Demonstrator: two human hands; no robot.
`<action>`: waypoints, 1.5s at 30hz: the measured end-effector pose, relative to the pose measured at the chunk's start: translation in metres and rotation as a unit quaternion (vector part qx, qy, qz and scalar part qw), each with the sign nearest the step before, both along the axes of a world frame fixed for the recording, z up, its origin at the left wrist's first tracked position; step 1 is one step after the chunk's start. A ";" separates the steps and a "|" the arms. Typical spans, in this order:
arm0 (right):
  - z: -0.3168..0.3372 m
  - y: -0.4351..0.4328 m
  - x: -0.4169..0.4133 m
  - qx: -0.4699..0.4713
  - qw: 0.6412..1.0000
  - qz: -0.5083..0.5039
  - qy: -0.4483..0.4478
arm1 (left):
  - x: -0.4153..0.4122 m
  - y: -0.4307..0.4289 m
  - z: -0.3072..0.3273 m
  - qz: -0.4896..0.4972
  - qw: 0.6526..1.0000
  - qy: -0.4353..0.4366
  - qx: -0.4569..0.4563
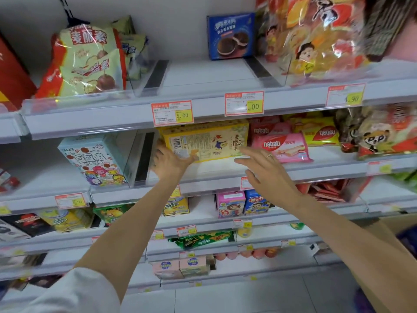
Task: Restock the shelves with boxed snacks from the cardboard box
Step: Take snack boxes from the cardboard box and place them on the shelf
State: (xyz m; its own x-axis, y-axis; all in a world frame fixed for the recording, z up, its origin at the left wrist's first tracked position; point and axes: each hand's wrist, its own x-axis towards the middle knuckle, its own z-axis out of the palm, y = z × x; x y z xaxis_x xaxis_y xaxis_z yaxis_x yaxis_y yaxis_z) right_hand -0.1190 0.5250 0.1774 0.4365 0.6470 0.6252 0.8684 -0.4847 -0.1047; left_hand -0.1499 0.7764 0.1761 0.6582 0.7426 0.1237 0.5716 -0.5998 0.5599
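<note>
Snack box, yellow, barcode showing, beside pink "nabati" wafer packs: left hand grips its left end, right hand splayed, empty, near its right corner.

Top left: chocolate-ball snack bags, red and pale green, stacked upright. Top right: large clear bag printed with a cartoon child. Middle right: pink nabati wafer pack lying flat, yellow nabati pack behind, panda-print bag further right. Front rail: red-bordered price label marked 5.00. Lower down: green snack bag.
</note>
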 end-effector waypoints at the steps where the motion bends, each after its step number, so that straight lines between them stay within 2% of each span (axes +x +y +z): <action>1: -0.004 -0.008 -0.003 -0.002 1.000 -0.001 0.011 | 0.002 0.000 0.000 0.006 1.000 0.000 -0.004; 5: -0.025 -0.041 -0.007 -0.004 0.998 -0.023 0.055 | -0.001 -0.005 0.006 0.048 0.999 -0.015 -0.015; 7: -0.039 -0.062 -0.006 -0.002 0.997 -0.028 0.071 | -0.016 -0.019 0.002 0.025 0.992 -0.084 0.089; 9: -0.052 -0.085 -0.004 -0.003 0.996 -0.033 0.077 | -0.037 -0.048 -0.009 -0.102 0.949 -0.211 0.214; 11: -0.065 -0.110 -0.003 -0.009 0.996 -0.039 0.085 | -0.048 -0.084 -0.026 -0.267 0.891 -0.253 0.264; 13: -0.075 -0.138 -0.004 -0.024 0.994 -0.052 0.097 | -0.044 -0.123 -0.042 -0.410 0.843 -0.215 0.274; 15: -0.085 -0.171 -0.005 -0.053 0.988 -0.077 0.123 | -0.030 -0.163 -0.058 -0.499 0.803 -0.171 0.278; 19: -0.106 -0.250 -0.011 -0.090 0.969 -0.148 0.174 | -0.001 -0.251 -0.083 -0.591 0.756 -0.086 0.269; 25: -0.128 -0.391 -0.009 -0.109 0.933 -0.238 0.245 | 0.050 -0.404 -0.105 -0.705 0.649 -0.004 0.287; 29: -0.160 -0.487 -0.001 -0.110 0.889 -0.325 0.302 | 0.094 -0.511 -0.121 -0.779 0.571 0.052 0.255; 31: -0.181 -0.531 0.002 -0.122 0.862 -0.359 0.337 | 0.118 -0.566 -0.142 -0.791 0.549 0.104 0.250; 35: -0.223 -0.601 0.006 -0.142 0.817 -0.402 0.389 | 0.162 -0.662 -0.194 -0.781 0.534 0.206 0.251; 39: -0.268 -0.645 0.002 -0.154 0.780 -0.417 0.441 | 0.195 -0.721 -0.270 -0.720 0.579 0.345 0.162; 42: -0.290 -0.663 0.003 -0.140 0.768 -0.407 0.475 | 0.207 -0.738 -0.319 -0.652 0.598 0.454 0.104; 45: -0.306 -0.675 0.009 -0.110 0.768 -0.398 0.489 | 0.212 -0.742 -0.356 -0.608 0.581 0.533 0.094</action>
State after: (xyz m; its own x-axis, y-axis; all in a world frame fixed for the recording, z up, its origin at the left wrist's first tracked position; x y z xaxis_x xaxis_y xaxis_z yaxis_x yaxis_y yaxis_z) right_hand -0.1104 -0.1496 -0.1284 0.9399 -0.0248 -0.3404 -0.1538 -0.9212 -0.3574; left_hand 0.0621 0.0349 -0.1794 0.4586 -0.3116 -0.8322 -0.3762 -0.9165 0.1359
